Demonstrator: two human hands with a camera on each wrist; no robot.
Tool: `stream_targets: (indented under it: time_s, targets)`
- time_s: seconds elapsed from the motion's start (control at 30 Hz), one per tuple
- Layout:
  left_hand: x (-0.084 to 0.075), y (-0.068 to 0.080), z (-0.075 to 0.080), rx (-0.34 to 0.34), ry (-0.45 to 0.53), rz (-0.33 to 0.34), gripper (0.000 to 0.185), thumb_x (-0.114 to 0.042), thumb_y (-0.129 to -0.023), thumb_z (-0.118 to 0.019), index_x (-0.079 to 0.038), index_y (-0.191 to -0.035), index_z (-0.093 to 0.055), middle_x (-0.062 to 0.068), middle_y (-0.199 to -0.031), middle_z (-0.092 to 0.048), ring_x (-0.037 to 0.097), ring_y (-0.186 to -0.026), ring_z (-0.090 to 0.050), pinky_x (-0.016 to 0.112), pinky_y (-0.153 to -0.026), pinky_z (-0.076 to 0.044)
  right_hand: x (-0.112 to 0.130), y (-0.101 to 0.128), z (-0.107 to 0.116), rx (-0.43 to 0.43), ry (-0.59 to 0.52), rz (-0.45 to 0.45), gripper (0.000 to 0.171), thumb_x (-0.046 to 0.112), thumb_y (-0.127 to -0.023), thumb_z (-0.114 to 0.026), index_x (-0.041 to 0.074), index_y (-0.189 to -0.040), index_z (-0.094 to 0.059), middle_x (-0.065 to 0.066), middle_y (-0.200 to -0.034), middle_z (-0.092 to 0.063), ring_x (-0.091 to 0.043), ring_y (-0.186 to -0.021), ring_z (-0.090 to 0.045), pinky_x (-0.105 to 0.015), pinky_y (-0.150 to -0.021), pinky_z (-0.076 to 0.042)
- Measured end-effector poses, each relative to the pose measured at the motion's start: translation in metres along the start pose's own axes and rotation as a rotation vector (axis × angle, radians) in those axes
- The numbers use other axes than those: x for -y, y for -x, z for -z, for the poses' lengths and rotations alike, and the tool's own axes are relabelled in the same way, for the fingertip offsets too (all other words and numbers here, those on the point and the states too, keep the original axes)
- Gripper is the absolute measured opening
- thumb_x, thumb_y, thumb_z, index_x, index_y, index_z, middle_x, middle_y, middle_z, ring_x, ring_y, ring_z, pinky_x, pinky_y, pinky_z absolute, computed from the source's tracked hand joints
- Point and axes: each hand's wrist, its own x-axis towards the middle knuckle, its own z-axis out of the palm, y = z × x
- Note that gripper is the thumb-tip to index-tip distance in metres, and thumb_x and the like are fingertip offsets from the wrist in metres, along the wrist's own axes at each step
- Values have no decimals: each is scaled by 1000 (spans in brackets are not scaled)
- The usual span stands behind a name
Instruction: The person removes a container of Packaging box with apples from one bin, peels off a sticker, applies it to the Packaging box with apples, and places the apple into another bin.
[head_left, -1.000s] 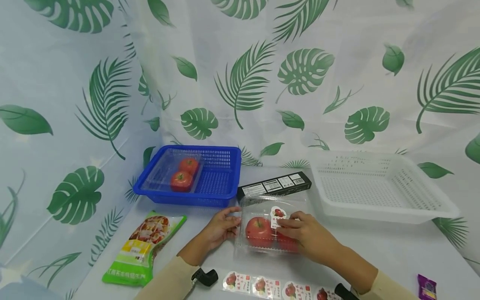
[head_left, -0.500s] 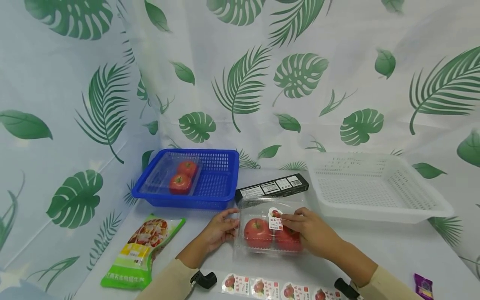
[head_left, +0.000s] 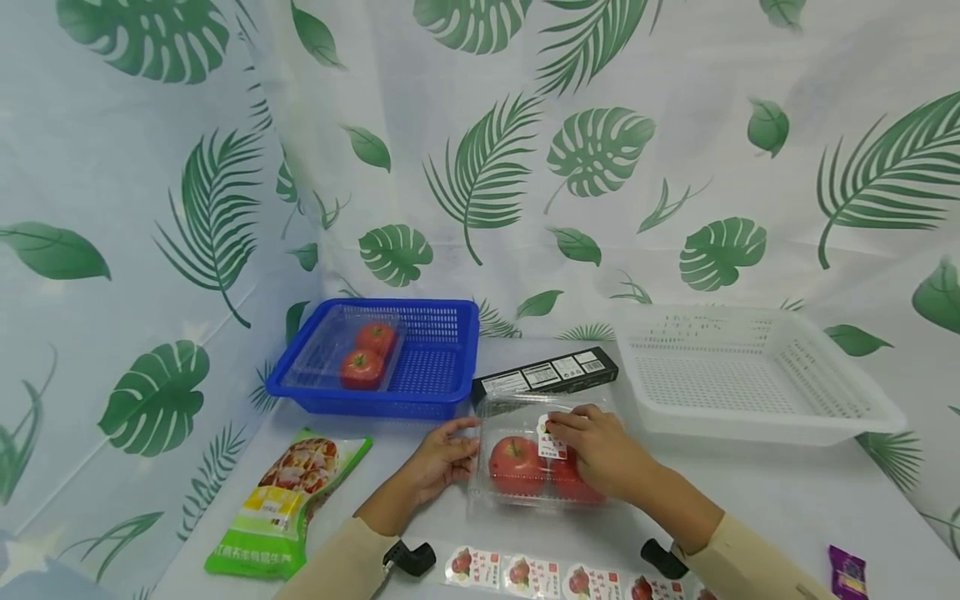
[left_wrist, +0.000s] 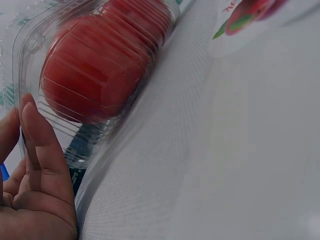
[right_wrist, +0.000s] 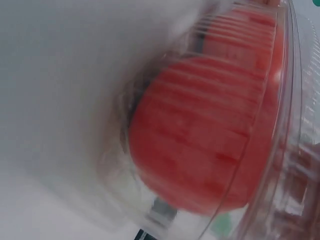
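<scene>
A clear plastic clamshell box point(head_left: 510, 418) with two red apples point(head_left: 516, 467) stands in the middle of the white table in the head view. My left hand point(head_left: 442, 460) pinches its left rim between thumb and fingers; the left wrist view shows that hand point(left_wrist: 42, 170) at the box edge. Fingers of my right hand point(head_left: 611, 454) lie extended over the lid, touching the top of a white sticker point(head_left: 553, 447) with a red fruit picture. Apples point(right_wrist: 195, 135) fill much of the blurred right wrist view, seen through the ribbed plastic.
Behind the box lies a black carton point(head_left: 547, 375). A blue basket point(head_left: 442, 408) at back left holds another box of apples; a white basket point(head_left: 765, 421) stands back right. A green food bag point(head_left: 273, 508) lies left, a sticker strip point(head_left: 532, 575) in front, a purple packet point(head_left: 849, 573) at right.
My right hand has shifted left and up over the lid, its fingertips now covering the sticker's upper part. The left hand stays at the box's left rim.
</scene>
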Motion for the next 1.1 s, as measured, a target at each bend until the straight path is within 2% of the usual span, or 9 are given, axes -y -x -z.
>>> stream_targets:
  time_s: [0.23, 0.47, 0.9, 1.0, 1.1]
  targets:
    - [1, -2, 0, -4, -12, 5, 44, -12, -84, -61, -2, -122, -41, 0, -71, -57, 9, -55, -56, 23, -51, -48, 4, 4, 1, 32, -41, 13, 36, 5, -84, -48, 21, -112, -63, 1, -123, -53, -28, -110, -44, -49, -85, -37]
    - [2, -1, 0, -9, -9, 9, 44, -12, -85, -60, -1, -123, -39, 0, -70, -57, 10, -55, -56, 23, -50, -48, 6, 15, 5, 32, -51, 60, 46, -3, -77, -44, 23, -109, -65, 1, -123, -53, -27, -113, -42, -50, -90, -33]
    - [5, -2, 1, -14, -12, -5, 40, -10, -86, -59, -3, -120, -41, 0, -69, -56, 10, -54, -57, 23, -49, -49, 3, 30, 8, -70, -38, 123, 41, -3, -71, -52, 18, -102, -69, 2, -113, -59, -27, -109, -46, -47, -88, -35]
    - [4, -3, 1, -12, -30, -7, 40, -12, -85, -59, -3, -120, -42, -1, -70, -56, 10, -55, -57, 25, -50, -49, 2, 32, 11, -90, -44, 139, 44, -5, -68, -50, 17, -100, -69, 1, -111, -60, -28, -107, -47, -48, -87, -36]
    - [1, -3, 4, -20, -99, 15, 40, -16, -84, -62, -4, -119, -45, 0, -71, -57, 12, -56, -56, 27, -52, -49, 0, 34, 12, -103, -47, 150, 45, -6, -65, -49, 16, -99, -70, 2, -108, -60, -28, -106, -48, -47, -86, -36]
